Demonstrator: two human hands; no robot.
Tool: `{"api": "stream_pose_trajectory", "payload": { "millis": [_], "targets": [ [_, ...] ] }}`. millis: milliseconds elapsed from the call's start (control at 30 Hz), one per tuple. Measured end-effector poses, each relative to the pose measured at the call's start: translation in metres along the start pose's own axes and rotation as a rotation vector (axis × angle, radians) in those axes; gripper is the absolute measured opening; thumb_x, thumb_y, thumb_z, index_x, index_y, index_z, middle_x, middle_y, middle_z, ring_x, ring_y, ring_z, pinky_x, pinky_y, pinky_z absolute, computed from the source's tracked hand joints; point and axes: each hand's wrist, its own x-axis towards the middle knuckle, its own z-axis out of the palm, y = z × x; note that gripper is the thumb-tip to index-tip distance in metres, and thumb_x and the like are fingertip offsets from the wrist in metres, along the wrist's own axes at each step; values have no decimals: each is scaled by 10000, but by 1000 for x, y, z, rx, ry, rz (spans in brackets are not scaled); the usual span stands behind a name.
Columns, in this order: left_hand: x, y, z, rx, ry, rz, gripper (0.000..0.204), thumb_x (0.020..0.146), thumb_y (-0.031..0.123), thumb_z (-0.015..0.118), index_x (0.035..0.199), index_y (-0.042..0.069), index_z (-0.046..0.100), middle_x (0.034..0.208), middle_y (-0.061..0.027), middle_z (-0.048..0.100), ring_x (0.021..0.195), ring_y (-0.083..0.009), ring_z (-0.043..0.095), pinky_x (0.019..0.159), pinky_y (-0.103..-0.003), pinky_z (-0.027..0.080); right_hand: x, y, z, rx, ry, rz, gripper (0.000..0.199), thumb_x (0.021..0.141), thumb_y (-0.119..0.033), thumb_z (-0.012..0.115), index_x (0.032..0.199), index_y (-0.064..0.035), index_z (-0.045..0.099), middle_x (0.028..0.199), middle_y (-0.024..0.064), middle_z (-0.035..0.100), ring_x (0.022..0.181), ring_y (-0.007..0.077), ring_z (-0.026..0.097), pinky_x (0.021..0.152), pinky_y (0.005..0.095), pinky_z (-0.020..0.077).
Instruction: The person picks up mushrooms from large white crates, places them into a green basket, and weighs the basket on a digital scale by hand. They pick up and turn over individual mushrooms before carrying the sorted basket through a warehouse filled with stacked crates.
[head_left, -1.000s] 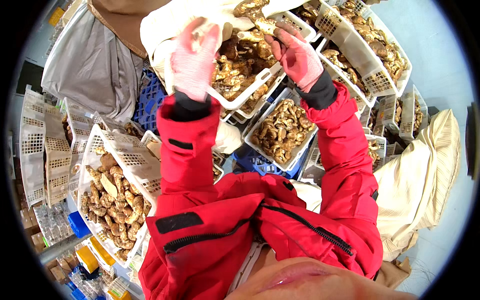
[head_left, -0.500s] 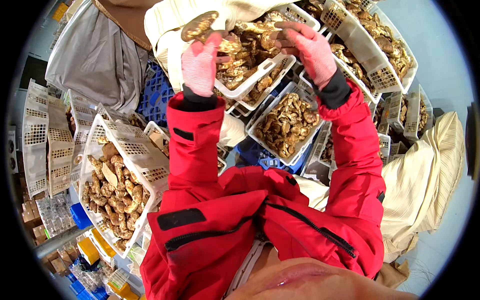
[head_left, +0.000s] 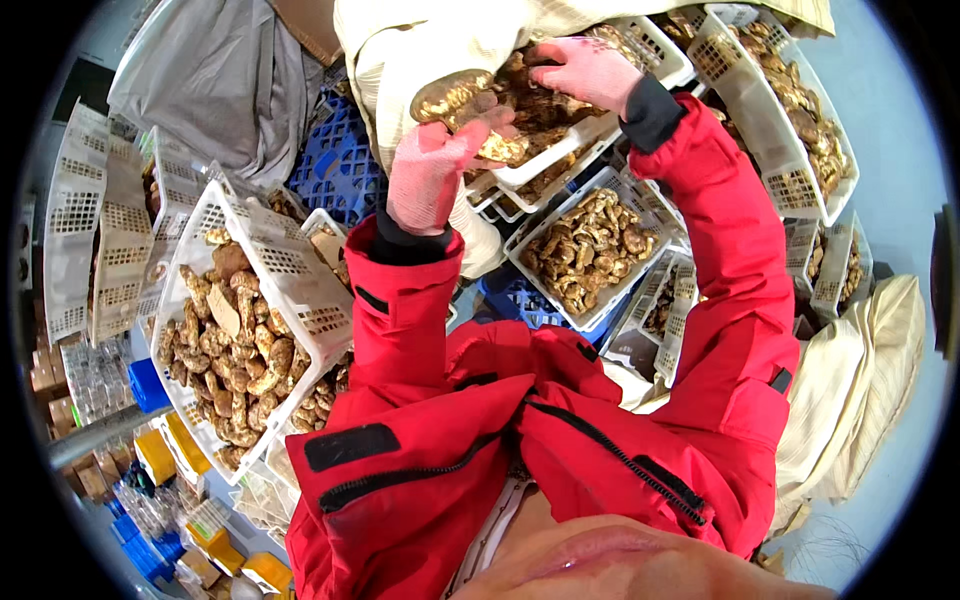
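My left hand [head_left: 432, 170], in a pink glove, is closed round mushrooms. A large one with a broad brown cap [head_left: 447, 97] sticks out beyond the fingers, and a paler piece lies by the fingertips. My right hand [head_left: 592, 76], gloved alike, reaches into the far side of a white basket [head_left: 560, 152] heaped with brown mushrooms [head_left: 528, 108]. Its fingers are bent and closed on a mushroom there, which they partly hide. The left hand is over the near left corner of this basket.
A smaller basket of mushrooms [head_left: 587, 250] stands nearer to me. On the left a tilted white basket [head_left: 315, 320] holds many more, beside a blue crate [head_left: 340, 165] and grey cloth [head_left: 215, 95]. Further baskets [head_left: 760, 140] line the right, with cream cloth [head_left: 850, 390] below.
The large mushroom has turned and sits lower with my left hand. My right hand has swung round, its fingers pointing left into the heap. The whole view has shifted slightly.
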Motion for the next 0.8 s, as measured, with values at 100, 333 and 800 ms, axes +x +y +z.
{"api": "stream_pose_trajectory", "payload": {
  "millis": [100,333,800],
  "targets": [
    [-17,-6,-6,13,96,149,330,803,45,481,1117,-55,476,1041,-161,570,952,-218,557,829,-282,422,-36,-33,0,244,158,-124,346,798,-236,493,1086,-53,547,726,38,557,622,91,498,568,234,411],
    [-35,-6,28,136,229,242,231,777,-25,547,1006,6,550,861,-6,581,669,-60,506,577,-182,402,-104,-69,25,595,-23,-57,416,751,-200,550,1143,-72,506,754,10,543,621,52,474,554,207,389],
    [-60,-45,52,-67,206,297,267,824,49,473,1072,-47,493,948,-96,586,834,-140,561,761,-257,445,-144,-41,43,921,-71,76,359,780,-230,539,1060,-7,554,788,51,620,640,84,556,608,221,444]
  ]
}}
